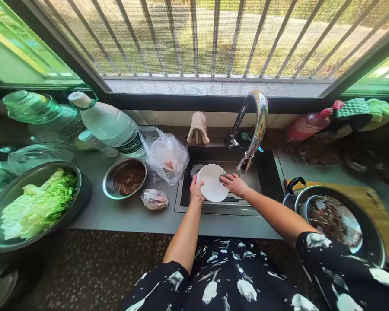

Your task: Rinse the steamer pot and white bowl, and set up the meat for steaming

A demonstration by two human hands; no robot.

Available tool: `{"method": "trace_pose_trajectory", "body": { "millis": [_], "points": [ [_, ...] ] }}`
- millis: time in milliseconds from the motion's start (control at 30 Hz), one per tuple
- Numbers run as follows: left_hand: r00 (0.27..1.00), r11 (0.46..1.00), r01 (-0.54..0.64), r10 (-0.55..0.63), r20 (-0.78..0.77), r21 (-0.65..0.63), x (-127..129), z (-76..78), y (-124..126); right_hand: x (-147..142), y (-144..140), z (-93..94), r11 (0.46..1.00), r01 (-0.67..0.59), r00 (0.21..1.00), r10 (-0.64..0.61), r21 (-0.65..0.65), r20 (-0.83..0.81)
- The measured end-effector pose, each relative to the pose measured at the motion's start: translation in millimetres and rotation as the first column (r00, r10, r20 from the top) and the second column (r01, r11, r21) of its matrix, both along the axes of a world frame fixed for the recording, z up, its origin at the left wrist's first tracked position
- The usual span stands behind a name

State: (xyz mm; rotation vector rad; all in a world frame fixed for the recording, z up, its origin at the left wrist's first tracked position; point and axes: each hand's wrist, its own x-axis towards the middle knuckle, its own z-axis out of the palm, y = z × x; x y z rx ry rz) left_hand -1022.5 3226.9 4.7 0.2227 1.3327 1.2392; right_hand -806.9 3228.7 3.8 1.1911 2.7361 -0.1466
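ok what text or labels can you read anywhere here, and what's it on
"C'estbon", roughly: white letters on the dark label of the large water bottle lying on the counter; blurred, so the spelling is uncertain.
Smaller print on that label: too small to read.
The red bottle by the window and the green bottle: no legible text.

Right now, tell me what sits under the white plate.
Under the white plate lies the dark sink basin with its drain partly showing. The left hand and right hand hold it; the basin directly beneath is hidden.
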Motion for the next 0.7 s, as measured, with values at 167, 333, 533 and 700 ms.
{"method": "trace_pose_trajectory", "body": {
  "millis": [167,333,533,700],
  "points": [
    [0.998,1.0,-0.018,0.02,-0.063,0.025,-4.3,0.5,13.3,-21.7,-9.0,-3.1,0.982,0.174,0.985,-0.173,-0.073,0.017],
    [0.992,0.997,-0.068,0.07,-0.105,0.024,-3.9,0.1,21.4,-63.0,-59.8,-20.5,0.918,0.357,0.931,-0.364,-0.174,-0.012],
    [0.994,0.994,0.106,-0.105,-0.031,0.017,-18.1,0.8,20.3,-15.2,2.4,-2.5,0.993,0.077,0.997,-0.077,-0.087,0.007],
    [0.983,0.982,0.181,-0.18,-0.023,0.049,-19.7,-1.5,24.1,-11.1,23.0,5.9,0.998,0.043,0.999,-0.042,-0.05,0.01]
  ]
}}
